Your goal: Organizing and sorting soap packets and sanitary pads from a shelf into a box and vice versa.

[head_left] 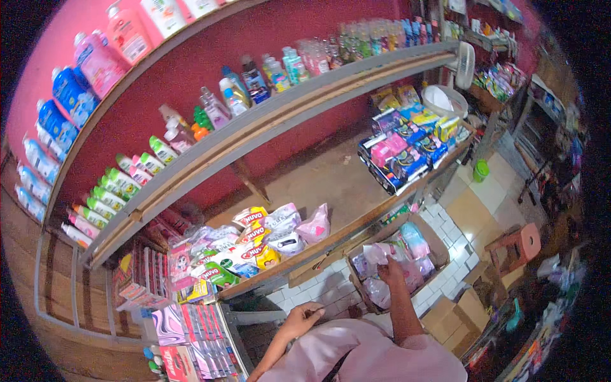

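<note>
My right hand (391, 272) reaches into an open cardboard box (437, 229) on the floor and grips a pale pink pouch (377, 253) at the box's near-left part. More plastic pouches lie around it, among them a blue-and-pink pouch (414, 238) and a whitish pouch (378, 291). Loosely curled, my left hand (301, 321) hangs before my body with nothing visible in it. Beyond it, on a wooden shelf (324, 205), stands a cluster of refill pouches, including yellow-and-red Nuvo pouches (253, 234) and a pink pouch (315, 224) at the cluster's right end.
Bottles (114, 184) line the upper shelf (238, 129). Blue packs (405, 153) are stacked at the lower shelf's right. Boxed goods (191, 329) stand at left. A plastic stool (515, 250), an opened carton (456, 317) and a green cup (481, 170) occupy the floor at right.
</note>
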A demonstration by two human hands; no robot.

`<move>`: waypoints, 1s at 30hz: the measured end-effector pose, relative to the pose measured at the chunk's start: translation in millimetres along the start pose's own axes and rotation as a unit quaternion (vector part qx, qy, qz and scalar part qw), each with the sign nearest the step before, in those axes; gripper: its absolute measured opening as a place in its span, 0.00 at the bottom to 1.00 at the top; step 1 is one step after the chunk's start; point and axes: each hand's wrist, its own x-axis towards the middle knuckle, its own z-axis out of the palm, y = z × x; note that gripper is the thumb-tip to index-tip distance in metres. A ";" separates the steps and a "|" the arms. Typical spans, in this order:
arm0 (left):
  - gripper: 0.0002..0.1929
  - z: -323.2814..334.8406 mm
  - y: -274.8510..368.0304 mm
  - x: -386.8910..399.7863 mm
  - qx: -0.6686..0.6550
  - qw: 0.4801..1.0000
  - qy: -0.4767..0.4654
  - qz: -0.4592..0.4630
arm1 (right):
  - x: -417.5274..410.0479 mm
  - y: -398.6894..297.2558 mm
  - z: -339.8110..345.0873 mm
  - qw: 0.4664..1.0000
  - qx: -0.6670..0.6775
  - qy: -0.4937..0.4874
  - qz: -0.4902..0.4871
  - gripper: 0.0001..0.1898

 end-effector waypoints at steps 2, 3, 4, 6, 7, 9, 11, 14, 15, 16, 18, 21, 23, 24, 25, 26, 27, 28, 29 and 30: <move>0.19 4.9 -4.1 18.6 -0.071 0.996 -0.057 0.020 | -8.6 -22.1 -65.9 0.894 -0.373 -0.076 -0.238 0.12; 0.20 7.2 -4.4 27.3 -0.112 0.991 -0.076 0.012 | -24.2 -19.9 -48.6 0.891 -0.380 -0.082 -0.236 0.12; 0.22 9.9 -4.6 35.1 -0.154 0.984 -0.094 0.003 | -45.6 -11.1 -35.4 0.874 -0.410 -0.075 -0.248 0.13; 0.24 13.1 24.1 37.9 -0.285 0.955 -0.082 0.004 | -145.4 -5.7 20.4 0.852 -0.449 -0.073 -0.257 0.13; 0.25 12.2 36.6 41.4 -0.404 0.912 -0.076 0.006 | -205.1 4.7 76.0 0.769 -0.554 -0.016 -0.317 0.19; 0.26 14.8 56.3 56.0 -0.413 0.905 -0.092 0.029 | -308.4 19.1 168.6 0.661 -0.643 0.062 -0.381 0.26; 0.26 5.2 66.7 64.7 -0.428 0.898 -0.086 0.049 | -332.0 26.1 192.8 0.742 -0.568 -0.158 -0.319 0.25; 0.23 -30.2 106.2 48.1 -0.534 0.837 -0.067 0.098 | -329.6 12.3 202.6 0.708 -0.583 -0.185 -0.352 0.23; 0.23 -39.9 99.9 46.8 -0.539 0.833 -0.061 0.103 | -326.8 5.8 206.6 0.703 -0.575 -0.165 -0.384 0.20; 0.23 -49.0 91.6 46.8 -0.522 0.844 -0.071 0.106 | -314.8 6.9 210.4 0.922 -0.209 -0.265 -0.191 0.29; 0.23 -63.3 68.2 51.0 -0.469 0.871 -0.073 0.130 | -332.8 1.0 226.9 0.880 -0.165 -0.415 -0.161 0.36; 0.24 -78.5 61.8 39.7 -0.473 0.880 -0.045 0.019 | -362.5 5.7 257.2 0.884 -0.330 -0.309 -0.115 0.32; 0.24 -70.4 -14.4 60.1 -0.277 0.946 0.048 0.163 | -359.7 18.0 273.9 0.857 -0.463 -0.196 -0.110 0.30; 0.24 -75.9 -19.2 58.8 -0.052 0.949 0.126 0.285 | -355.4 26.8 281.1 0.829 -0.507 -0.197 -0.133 0.26; 0.24 -82.8 -21.9 62.9 -0.057 0.947 0.134 0.285 | -353.1 36.0 290.0 0.797 -0.550 -0.198 -0.155 0.23; 0.26 -91.0 -23.2 69.8 -0.381 0.917 0.002 0.117 | -353.0 47.4 300.2 0.791 -0.544 -0.226 -0.165 0.22; 0.27 -102.3 -12.4 66.3 -0.647 0.747 -0.136 -0.066 | -356.2 55.6 313.5 0.787 -0.549 -0.229 -0.164 0.22; 0.27 -111.4 1.3 50.7 -0.651 0.744 -0.134 -0.062 | -361.0 63.1 328.3 0.737 -0.602 -0.258 -0.166 0.21; 0.27 -119.8 17.9 28.8 -0.580 0.813 -0.042 -0.024 | -363.0 70.3 340.8 0.682 -0.651 -0.287 -0.167 0.21; 0.26 -128.8 23.6 16.8 -0.498 0.865 0.055 0.016 | -360.7 68.3 355.7 0.606 -0.701 -0.348 -0.140 0.20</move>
